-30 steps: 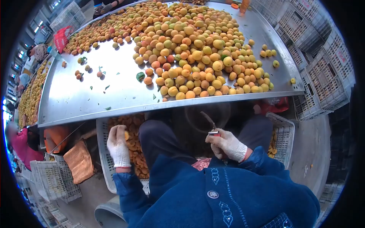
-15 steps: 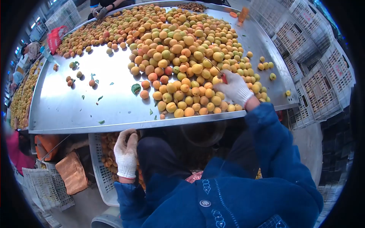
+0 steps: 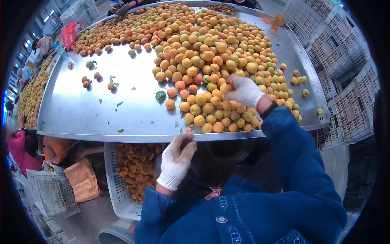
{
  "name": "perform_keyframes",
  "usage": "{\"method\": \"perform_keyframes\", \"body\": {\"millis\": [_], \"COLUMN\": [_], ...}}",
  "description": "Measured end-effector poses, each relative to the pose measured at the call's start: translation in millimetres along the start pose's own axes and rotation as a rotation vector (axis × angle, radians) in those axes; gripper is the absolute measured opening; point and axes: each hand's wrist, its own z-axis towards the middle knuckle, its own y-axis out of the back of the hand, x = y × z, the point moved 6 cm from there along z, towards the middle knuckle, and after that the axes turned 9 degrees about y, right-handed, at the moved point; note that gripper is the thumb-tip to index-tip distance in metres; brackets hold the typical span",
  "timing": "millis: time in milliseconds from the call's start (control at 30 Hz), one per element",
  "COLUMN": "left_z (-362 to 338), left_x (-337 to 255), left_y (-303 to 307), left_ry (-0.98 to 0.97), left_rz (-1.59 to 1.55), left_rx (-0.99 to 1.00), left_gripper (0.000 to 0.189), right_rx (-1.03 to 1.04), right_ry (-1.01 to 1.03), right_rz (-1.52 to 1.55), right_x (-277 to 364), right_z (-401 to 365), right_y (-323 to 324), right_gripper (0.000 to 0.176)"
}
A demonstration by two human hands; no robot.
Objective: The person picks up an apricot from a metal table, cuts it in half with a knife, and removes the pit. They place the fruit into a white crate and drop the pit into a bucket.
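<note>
A big heap of yellow and orange apricots [image 3: 203, 53] covers the steel table [image 3: 89, 110]. My right hand [image 3: 245, 92], in a white knit glove, rests on the near right part of the heap. It grips a small knife with a red handle [image 3: 232, 84] and touches an apricot [image 3: 225, 88]. My left hand [image 3: 177, 157], also gloved, is raised just below the table's front edge, fingers loosely apart, with nothing in it. Both sleeves are blue.
A white plastic crate [image 3: 118, 191] of halved apricots stands under the table on the left. An orange cloth [image 3: 83, 179] lies beside it. Stacked white crates [image 3: 345, 61] line the right side. Loose apricots and leaves [image 3: 160, 96] dot the table's left. Other people work at the far left.
My left hand has risen from the crate of halved fruit to the table's front edge. My right hand went from my lap onto the heap and has since shifted slightly left.
</note>
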Motion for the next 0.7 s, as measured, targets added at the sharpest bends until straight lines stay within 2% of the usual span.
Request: {"method": "perform_keyframes", "body": {"millis": [33,100,167,300,367,400,433,500,533,633,700], "left_z": [1.1,3.1,0.6,-20.2,-32.7,-40.0,-49.1,-61.4,-64.3,-83.9,-92.7], "left_x": [-2.2,0.1,2.7,7.9,8.0,13.3,15.0,26.2,29.8,26.9,32.8], "left_y": [-5.2,-19.5,-33.6,-54.5,-64.2,-64.1,-60.6,-63.6,-63.3,-69.9,-75.4], "left_ry": [-0.005,0.123,0.074,0.102,0.044,0.13,0.154,0.153,0.128,0.092,0.1], "left_rz": [0.002,0.082,0.12,-0.035,-0.278,-0.436,-0.472,-0.713,-0.711,-0.674,-0.662], "left_rx": [0.0,0.038,0.062,0.163,0.274,0.31,0.338,0.397,0.417,0.429,0.423], "left_gripper": [0.026,0.036,0.041,0.042,0.04,0.038,0.04,0.047,0.052,0.051,0.05], "right_rx": [0.009,0.035,0.059,0.154,0.148,0.075,-0.017,-0.04,-0.06,-0.072,-0.07], "right_ry": [0.061,0.177,0.274,0.292,0.253,0.297,0.355,0.188,0.09,-0.075,-0.033], "right_rz": [0.141,0.001,0.036,0.17,0.207,0.332,0.39,0.782,1.033,1.257,1.303], "right_x": [15.4,55.7,86.9,116.0,116.3,114.4,115.4,106.8,107.4,101.5,100.2], "right_z": [-15.9,-47.8,-83.5,-134.9,-151.9,-159.6,-168.1,-185.9,-199.8,-234.3,-250.0], "right_y": [-0.3,1.9,-1.2,-14.4,-21.1,-23.3,-20.6,-28.5,-26.4,-38.5,-52.3], "right_gripper": [0.04,0.038,0.037,0.044,0.048,0.046,0.035,0.02,0.01,0.017,0.018]}}
